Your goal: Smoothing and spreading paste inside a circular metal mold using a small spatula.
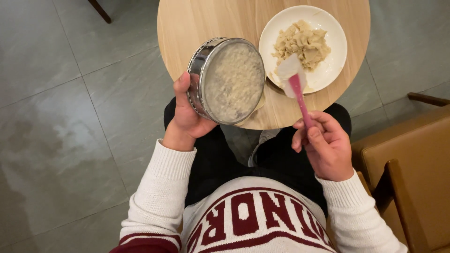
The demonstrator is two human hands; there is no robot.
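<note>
Sweater w/ white ribbed cuffs and dark red block lettering [253, 220] fills bottom edge; 2 sleeves, 1 per arm, dark trousers visible between them.

Left hand [187, 115]: fingers wrapped round the wall of 1 round metal sieve [227, 79], thumb lying along the near rim, firm hold. Sieve is tilted up on edge, mesh face turned toward camera, mesh coated w/ pale mashed residue. Its lower edge sits at the near rim of the table; contact w/ tabletop cannot be confirmed.

Right hand [326, 145]: fingers curled closed round the handle end of 1 pink spatula [300, 96], thumb on top. Spatula's translucent whitish blade points away from the person, tip over the near-left rim of the plate, smeared w/ same pale paste. Whether blade touches plate: cannot tell.

Beyond hands: 1 round light-wood table [187, 23]. On it, right of sieve, 1 white plate [328, 70] carrying 1 heap of pale beige mash [302, 44], heap sits centre-to-far side. Sieve and plate close, apart from each other.

Surrounds: grey tiled floor [70, 117]. 1 brown upholstered chair w/ wood frame [412, 173] at person's right, just beside right arm. 1 dark furniture leg [100, 10] at far upper left, well apart from table.
</note>
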